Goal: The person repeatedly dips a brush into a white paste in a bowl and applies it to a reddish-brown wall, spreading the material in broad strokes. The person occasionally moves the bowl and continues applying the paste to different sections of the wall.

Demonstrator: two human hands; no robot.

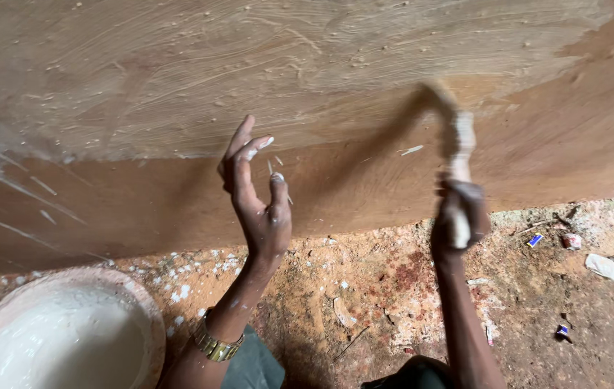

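Note:
My right hand [458, 216] grips the handle of a paint brush [459, 140], whose blurred bristles press against a brown plastered wall [364, 173]. The upper part of the wall carries thin whitish brush streaks; the lower band is bare brown. My left hand [258, 194] is raised in front of the wall with fingers spread and empty, its fingertips smeared with white paint. A gold-coloured watch [215, 347] sits on the left wrist.
A round basin of white paint [62, 338] stands on the ground at lower left, with white drips around it. The dirt floor [393, 302] holds scattered litter and small wrappers [606, 265] at right.

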